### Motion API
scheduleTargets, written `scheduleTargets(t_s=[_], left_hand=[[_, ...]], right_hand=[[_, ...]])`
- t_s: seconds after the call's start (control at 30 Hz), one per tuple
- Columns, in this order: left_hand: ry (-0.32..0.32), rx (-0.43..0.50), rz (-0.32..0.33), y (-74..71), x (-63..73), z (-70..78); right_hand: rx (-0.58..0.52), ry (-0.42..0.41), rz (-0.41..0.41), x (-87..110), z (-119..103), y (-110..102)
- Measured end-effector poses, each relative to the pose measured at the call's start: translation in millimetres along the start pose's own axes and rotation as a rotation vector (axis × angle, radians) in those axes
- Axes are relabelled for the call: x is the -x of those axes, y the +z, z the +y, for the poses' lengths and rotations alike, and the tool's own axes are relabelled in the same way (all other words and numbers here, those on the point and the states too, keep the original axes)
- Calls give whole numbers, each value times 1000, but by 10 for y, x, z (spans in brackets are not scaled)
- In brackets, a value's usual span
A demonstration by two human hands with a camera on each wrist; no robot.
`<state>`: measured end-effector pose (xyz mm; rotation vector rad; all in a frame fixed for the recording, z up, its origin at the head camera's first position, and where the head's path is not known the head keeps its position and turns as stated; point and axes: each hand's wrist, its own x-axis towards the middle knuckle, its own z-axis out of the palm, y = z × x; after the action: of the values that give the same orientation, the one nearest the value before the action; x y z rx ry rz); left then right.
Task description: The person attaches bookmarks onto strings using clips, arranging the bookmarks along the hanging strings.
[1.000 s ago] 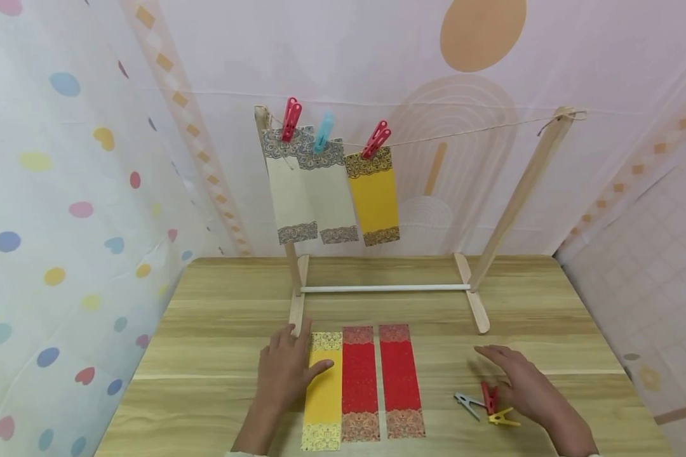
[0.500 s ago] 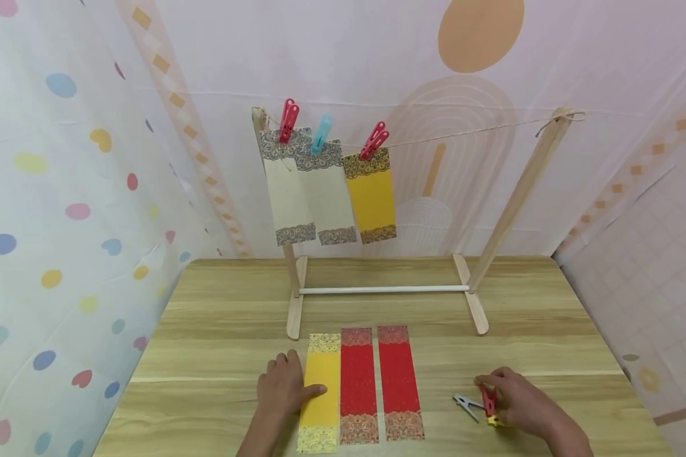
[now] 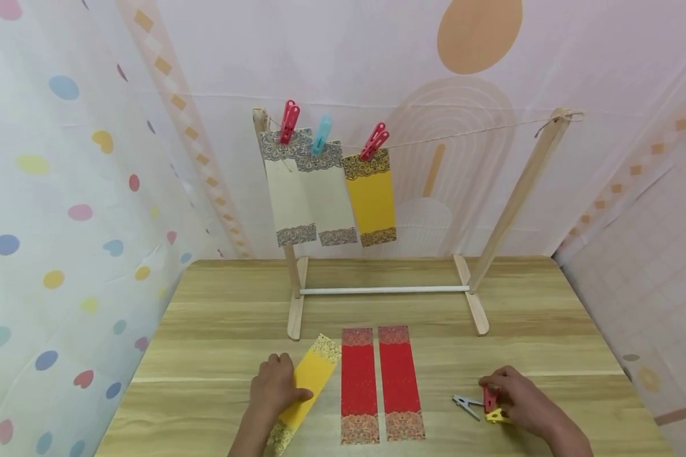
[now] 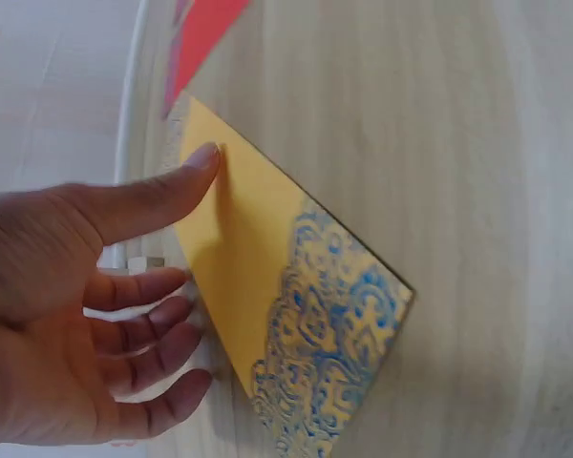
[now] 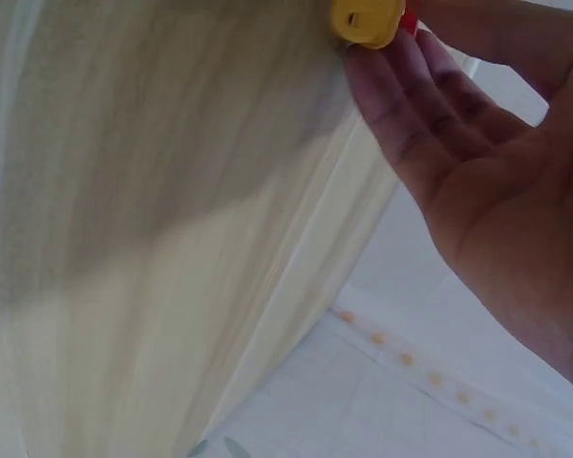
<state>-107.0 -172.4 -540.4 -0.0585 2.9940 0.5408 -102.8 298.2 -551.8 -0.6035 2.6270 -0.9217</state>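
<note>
My left hand (image 3: 273, 386) pinches the yellow card (image 3: 316, 372), which slants beside the red cards (image 3: 358, 382) on the wooden table (image 3: 217, 317). My right hand (image 3: 523, 401) grasps the red clothespin (image 3: 490, 398), the yellow clothespin (image 3: 495, 417) against it, the grey clothespin (image 3: 467, 405) near

Soft, even light in the head view, hazy wrist views, broad shadow across the right one's tabletop (image 5: 124, 124).

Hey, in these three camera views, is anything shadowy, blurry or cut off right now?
Head view: fairly even light, the hanging cards easy to make out; left wrist: slightly soft, the red card cropped at the top, a shadow on the yellow card; right wrist: a broad shadow over much of the table, the yellow clothespin cut off at the top edge.
</note>
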Motion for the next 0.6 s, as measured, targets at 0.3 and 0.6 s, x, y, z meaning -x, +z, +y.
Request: scheduleTargets(t_s=[0.3, 0.6], left_hand=[[-12, 11, -19, 37, -19, -24], [-53, 87, -65, -15, -49, -65]], right_hand=[[-43, 75, 48, 31, 51, 1], [67, 172, 172, -58, -21, 17]])
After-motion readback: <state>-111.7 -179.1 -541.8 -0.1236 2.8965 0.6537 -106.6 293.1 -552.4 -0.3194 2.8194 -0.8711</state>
